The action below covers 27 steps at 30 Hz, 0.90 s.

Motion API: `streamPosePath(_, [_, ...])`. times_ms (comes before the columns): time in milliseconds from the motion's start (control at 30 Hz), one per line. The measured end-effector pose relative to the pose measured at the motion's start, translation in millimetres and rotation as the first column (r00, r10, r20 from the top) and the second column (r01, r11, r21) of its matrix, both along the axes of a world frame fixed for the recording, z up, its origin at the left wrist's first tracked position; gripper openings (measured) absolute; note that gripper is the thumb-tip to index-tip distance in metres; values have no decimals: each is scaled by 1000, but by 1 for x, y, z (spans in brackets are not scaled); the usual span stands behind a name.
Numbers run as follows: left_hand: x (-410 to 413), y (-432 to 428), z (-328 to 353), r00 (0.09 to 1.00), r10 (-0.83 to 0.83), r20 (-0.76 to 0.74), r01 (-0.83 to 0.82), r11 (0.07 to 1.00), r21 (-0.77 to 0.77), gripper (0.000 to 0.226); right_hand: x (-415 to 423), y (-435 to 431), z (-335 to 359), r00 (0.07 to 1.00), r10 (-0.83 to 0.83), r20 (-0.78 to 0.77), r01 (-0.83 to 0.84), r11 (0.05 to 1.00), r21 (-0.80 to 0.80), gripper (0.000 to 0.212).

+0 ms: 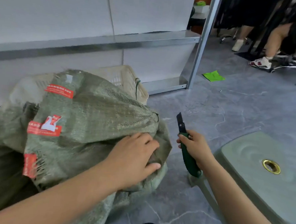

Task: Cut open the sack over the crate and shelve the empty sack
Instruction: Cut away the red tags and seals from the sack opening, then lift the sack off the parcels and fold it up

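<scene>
Two hands are seen at work low over a grey floor [229, 116]. A woven green sack [92, 117] with red labels [59, 91] is draped over a pale plastic crate [126, 80], of which only the far rim and a slotted wall are shown behind the sack's top. The sack's near right corner is bunched under the left hand [134, 157]; the fingers are curled over the fold and the thumb is pressed in from below, so the cloth is gripped.

A utility knife [187, 158] is held in the right hand [196, 148], just to the right of the sack and apart from it. Its green handle is wrapped by the fingers, with the butt left showing below the palm. The dark blade is extended above the knuckles. The knife's long axis is set nearly upright in the view, tilted a little left, with the blade pointed away from the person and towards the crate's side.

A metal shelf [130, 39] is fixed behind the crate. A grey-green stool [260, 169] is stood at the right, and a green packet [213, 76] is left on the floor beyond.
</scene>
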State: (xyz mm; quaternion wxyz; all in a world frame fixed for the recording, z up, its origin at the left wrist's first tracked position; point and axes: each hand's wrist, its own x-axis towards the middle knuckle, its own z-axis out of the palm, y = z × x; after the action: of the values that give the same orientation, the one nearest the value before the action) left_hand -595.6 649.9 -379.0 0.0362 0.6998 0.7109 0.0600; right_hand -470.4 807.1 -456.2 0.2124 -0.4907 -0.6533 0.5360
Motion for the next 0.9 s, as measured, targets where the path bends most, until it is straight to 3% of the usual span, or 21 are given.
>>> streamPosePath(67, [2,14,-31,998,-23,-62,19,998,-64,55,11,12,-53,986,-28,166,32,999,-22,24])
streamPosePath(167, [15,29,-72,952,-215,-216,196,975,-110,56,20,12,-127,939,-20,342,64,991,-120,38])
streamPosePath(267, [39,44,-109,919,-378,-114,355,918,-178,53,25,5,-185,928,-47,370,133,968,-211,30])
streamPosePath(433, [58,70,-171,969,-237,63,245,916,-317,57,29,-9,-239,932,-79,354,161,965,-209,15])
streamPosePath(533, [54,66,-197,986,-159,59,169,914,-368,57,29,-17,-254,939,-92,332,168,964,-207,31])
streamPosePath(700, [54,61,-205,985,-162,58,172,921,-350,52,27,-23,-279,921,-43,388,143,962,-232,42])
streamPosePath(900, [55,60,-189,963,-43,268,130,940,-317,52,23,-23,-287,857,4,516,90,983,-157,39])
